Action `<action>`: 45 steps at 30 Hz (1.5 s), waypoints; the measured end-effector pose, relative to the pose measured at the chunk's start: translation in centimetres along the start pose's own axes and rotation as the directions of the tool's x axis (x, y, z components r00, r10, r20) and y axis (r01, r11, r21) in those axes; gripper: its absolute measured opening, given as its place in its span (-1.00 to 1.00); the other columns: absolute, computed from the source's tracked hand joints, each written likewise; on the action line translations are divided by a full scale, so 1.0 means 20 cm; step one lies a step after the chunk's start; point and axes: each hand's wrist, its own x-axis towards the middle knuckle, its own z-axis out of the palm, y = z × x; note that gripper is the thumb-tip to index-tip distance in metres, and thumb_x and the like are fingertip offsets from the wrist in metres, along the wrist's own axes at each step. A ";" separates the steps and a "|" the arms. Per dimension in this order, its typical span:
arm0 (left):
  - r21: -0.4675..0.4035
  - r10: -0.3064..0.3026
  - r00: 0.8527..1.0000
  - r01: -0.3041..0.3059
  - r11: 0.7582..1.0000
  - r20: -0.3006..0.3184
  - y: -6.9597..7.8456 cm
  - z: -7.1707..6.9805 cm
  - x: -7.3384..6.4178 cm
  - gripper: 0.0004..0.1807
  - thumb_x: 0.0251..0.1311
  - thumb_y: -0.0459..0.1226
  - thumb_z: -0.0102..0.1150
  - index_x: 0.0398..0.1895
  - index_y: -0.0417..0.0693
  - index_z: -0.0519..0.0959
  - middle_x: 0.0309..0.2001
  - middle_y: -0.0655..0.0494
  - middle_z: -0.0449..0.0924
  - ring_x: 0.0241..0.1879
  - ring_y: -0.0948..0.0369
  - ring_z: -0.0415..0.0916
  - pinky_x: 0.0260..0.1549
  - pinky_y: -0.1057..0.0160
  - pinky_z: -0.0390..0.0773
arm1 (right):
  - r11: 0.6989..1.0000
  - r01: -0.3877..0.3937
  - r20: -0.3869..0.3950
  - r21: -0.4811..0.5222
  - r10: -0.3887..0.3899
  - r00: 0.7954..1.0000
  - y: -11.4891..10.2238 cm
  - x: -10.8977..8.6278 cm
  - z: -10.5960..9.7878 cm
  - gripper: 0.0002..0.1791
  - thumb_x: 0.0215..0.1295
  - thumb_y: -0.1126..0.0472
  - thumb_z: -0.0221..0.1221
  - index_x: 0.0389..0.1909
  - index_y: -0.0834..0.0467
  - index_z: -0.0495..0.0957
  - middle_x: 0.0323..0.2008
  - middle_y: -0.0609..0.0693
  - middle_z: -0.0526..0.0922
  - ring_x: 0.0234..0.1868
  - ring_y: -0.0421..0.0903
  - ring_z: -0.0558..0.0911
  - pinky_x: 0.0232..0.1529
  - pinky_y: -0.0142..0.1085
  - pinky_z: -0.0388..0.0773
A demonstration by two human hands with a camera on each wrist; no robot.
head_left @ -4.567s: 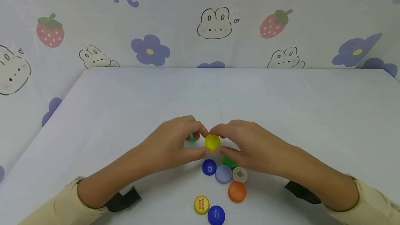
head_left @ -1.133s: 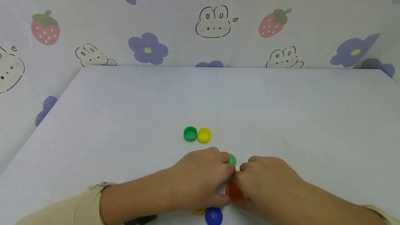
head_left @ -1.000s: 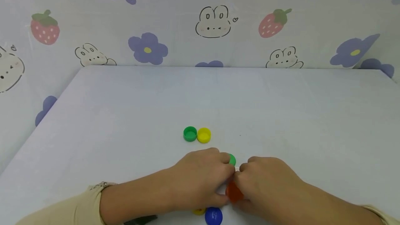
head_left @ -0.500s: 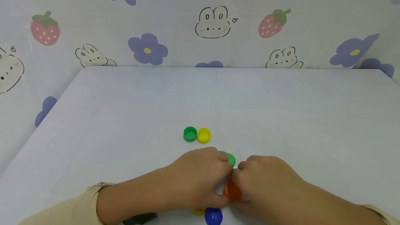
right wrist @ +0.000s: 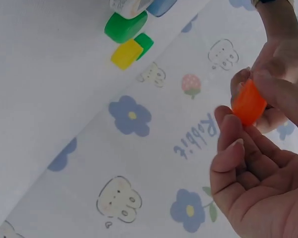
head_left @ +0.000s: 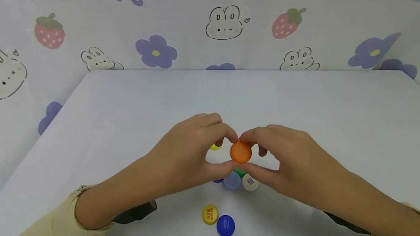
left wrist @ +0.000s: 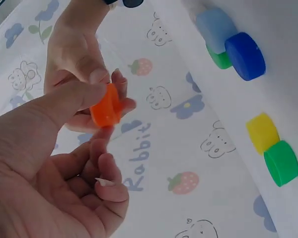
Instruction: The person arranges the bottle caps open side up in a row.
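Observation:
An orange bottle cap (head_left: 241,152) is held up off the table between both hands. My left hand (head_left: 200,148) pinches its left side with thumb and index finger. From the right, my right hand (head_left: 285,156) pinches the same cap the same way. The left wrist view shows the orange cap (left wrist: 105,106) between the fingertips of both hands; in the right wrist view the cap (right wrist: 249,103) is tilted. Just below the hands lie a light blue cap (head_left: 232,181), a white cap with a printed code (head_left: 250,182) and a partly hidden green cap (head_left: 240,172).
Nearer the front edge are a yellow printed cap (head_left: 210,214) and a dark blue cap (head_left: 225,225). A yellow cap (left wrist: 262,133) and a green cap (left wrist: 281,163) touch each other on the white table (head_left: 131,101). Behind hangs a rabbit-print cloth (head_left: 183,17).
Both hands have lifted the orange cap from the near group and carried it up and away from me. Earlier, they held a yellow cap, which now sits beside the green one.

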 end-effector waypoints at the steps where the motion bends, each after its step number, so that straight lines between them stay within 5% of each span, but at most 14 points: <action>1: -0.010 0.000 1.000 -0.001 1.000 -0.023 0.00 0.00 0.00 -0.61 0.05 -0.14 0.57 -0.08 -0.04 0.69 -0.32 0.27 0.50 -0.27 0.32 0.43 -0.32 0.44 0.51 | 1.000 -0.012 -0.005 0.011 0.012 1.000 0.00 0.01 -0.01 -0.48 -0.01 0.20 0.60 -0.03 0.04 0.60 -0.20 -0.31 0.67 -0.30 -0.32 0.53 -0.35 -0.41 0.57; 5: -0.050 0.005 0.995 -0.010 0.999 -0.099 -0.01 0.00 0.01 -0.61 0.06 -0.18 0.56 -0.05 -0.04 0.68 -0.32 0.27 0.50 -0.26 0.34 0.41 -0.33 0.45 0.51 | 0.994 -0.085 0.032 0.075 0.083 0.996 0.00 0.03 -0.03 -0.46 0.06 0.24 0.56 0.05 0.04 0.55 -0.14 -0.32 0.65 -0.26 -0.34 0.53 -0.35 -0.41 0.57; 8: -0.076 -0.007 0.992 -0.003 0.997 -0.127 -0.02 0.02 0.01 -0.62 0.08 -0.18 0.53 -0.06 -0.05 0.66 -0.31 0.26 0.50 -0.25 0.34 0.41 -0.32 0.44 0.51 | 0.964 -0.138 0.085 0.228 0.121 0.989 0.02 0.04 -0.04 -0.47 0.16 0.29 0.49 0.12 0.05 0.51 -0.10 -0.28 0.65 -0.24 -0.30 0.58 -0.36 -0.36 0.59; 14: -0.036 0.047 0.985 -0.054 0.998 -0.165 -0.02 0.07 0.00 -0.62 0.05 -0.19 0.48 -0.06 -0.07 0.64 -0.30 0.25 0.47 -0.24 0.32 0.40 -0.33 0.44 0.48 | 0.814 -0.180 0.125 0.552 0.133 0.983 0.08 0.04 0.01 -0.61 0.30 0.37 0.36 0.11 0.11 0.55 -0.13 -0.14 0.69 -0.22 -0.12 0.68 -0.36 -0.30 0.61; 19: 0.063 0.153 0.966 -0.143 0.988 -0.209 0.00 0.10 -0.01 -0.64 0.02 -0.20 0.47 -0.12 -0.09 0.60 -0.31 0.22 0.48 -0.28 0.26 0.41 -0.32 0.45 0.46 | 0.720 -0.190 0.164 0.668 0.106 0.981 0.11 0.04 0.03 -0.67 0.34 0.42 0.29 0.09 0.20 0.59 -0.10 -0.02 0.73 -0.13 -0.01 0.72 -0.16 -0.24 0.68; 23: 0.084 0.158 0.964 -0.143 0.986 -0.215 0.00 0.10 -0.01 -0.54 0.01 -0.20 0.53 -0.05 -0.09 0.56 -0.26 0.19 0.50 -0.25 0.25 0.43 -0.27 0.44 0.48 | 0.636 -0.220 0.200 0.739 0.105 0.974 0.12 0.04 0.02 -0.62 0.34 0.47 0.27 0.16 0.25 0.56 -0.02 0.13 0.71 -0.02 0.10 0.71 -0.02 -0.15 0.67; 26: 0.045 0.134 0.968 -0.128 0.991 -0.210 -0.01 0.10 -0.01 -0.47 0.02 -0.21 0.56 0.03 -0.11 0.52 -0.20 0.17 0.51 -0.20 0.26 0.45 -0.22 0.44 0.50 | 0.606 -0.217 0.202 0.765 0.094 0.975 0.13 0.04 0.01 -0.55 0.32 0.49 0.27 0.22 0.26 0.51 0.04 0.19 0.68 0.04 0.13 0.69 0.02 -0.13 0.65; 34: -0.114 -0.020 0.984 0.000 0.993 -0.179 -0.04 0.08 0.01 -0.42 0.03 -0.15 0.60 0.01 -0.10 0.46 -0.19 0.18 0.50 -0.23 0.29 0.43 -0.26 0.45 0.53 | 0.636 -0.132 0.128 0.761 0.052 0.990 0.15 0.04 0.00 -0.46 0.33 0.55 0.22 0.32 0.28 0.46 0.19 0.18 0.62 0.15 0.09 0.66 0.06 -0.15 0.61; 39: -0.156 -0.054 0.982 0.025 0.987 -0.180 -0.07 0.08 0.02 -0.50 0.03 -0.17 0.61 -0.04 -0.07 0.55 -0.21 0.21 0.54 -0.24 0.30 0.45 -0.27 0.38 0.57 | 0.649 -0.073 0.077 0.757 0.023 0.997 0.17 0.05 0.01 -0.48 0.36 0.61 0.13 0.33 0.32 0.45 0.20 0.21 0.61 0.19 0.06 0.65 0.11 -0.19 0.57; 42: -0.148 -0.066 0.981 0.039 0.988 -0.181 -0.08 0.08 0.02 -0.55 0.04 -0.18 0.60 -0.06 -0.06 0.60 -0.25 0.23 0.55 -0.27 0.31 0.44 -0.30 0.32 0.60 | 0.686 -0.055 0.054 0.725 0.022 0.998 0.18 0.04 0.03 -0.47 0.36 0.61 0.13 0.34 0.32 0.44 0.20 0.18 0.61 0.19 0.03 0.65 0.11 -0.21 0.57; 45: -0.152 -0.092 0.985 0.070 0.986 -0.147 -0.09 0.08 0.02 -0.58 0.06 -0.19 0.59 -0.05 -0.05 0.63 -0.27 0.23 0.54 -0.28 0.29 0.44 -0.32 0.33 0.59 | 0.765 -0.060 0.050 0.641 0.037 0.998 0.17 0.04 0.05 -0.46 0.34 0.58 0.19 0.33 0.28 0.46 0.19 0.10 0.64 0.14 -0.03 0.68 0.08 -0.23 0.59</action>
